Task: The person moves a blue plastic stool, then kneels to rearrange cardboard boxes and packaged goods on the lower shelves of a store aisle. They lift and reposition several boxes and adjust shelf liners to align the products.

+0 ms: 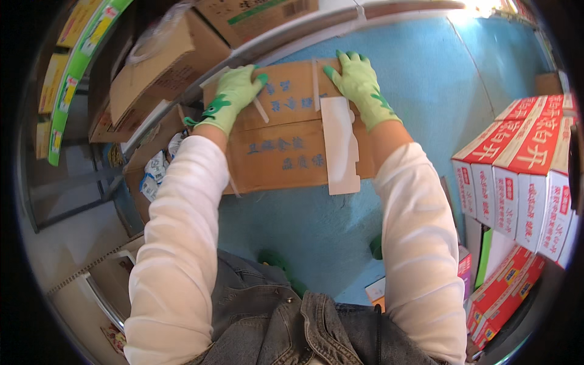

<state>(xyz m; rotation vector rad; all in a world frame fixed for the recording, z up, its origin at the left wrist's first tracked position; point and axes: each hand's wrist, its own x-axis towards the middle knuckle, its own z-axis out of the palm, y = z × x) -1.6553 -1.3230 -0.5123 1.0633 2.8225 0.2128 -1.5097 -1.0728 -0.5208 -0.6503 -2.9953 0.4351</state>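
Observation:
A brown cardboard box (255,173) with blue printed writing and strips of tape lies before me on the blue floor. My left hand (230,93), in a pale green glove with darker green fingertips, grips its far left corner. At the far right edge my right hand (360,84), gloved the same way, has its fingers over the rim and its thumb on the upper face. A white card piece (338,146) with a notched edge lies over the box's right part, just below my right hand. The box's underside is hidden.
Stacked red-and-white cartons (515,164) stand on the right, with red boxes (506,292) below. On the left are an open brown carton (155,77), white-and-blue packets (154,175) in another carton, and a shelf with a green price strip (73,86). A white low ledge (292,36) runs beyond.

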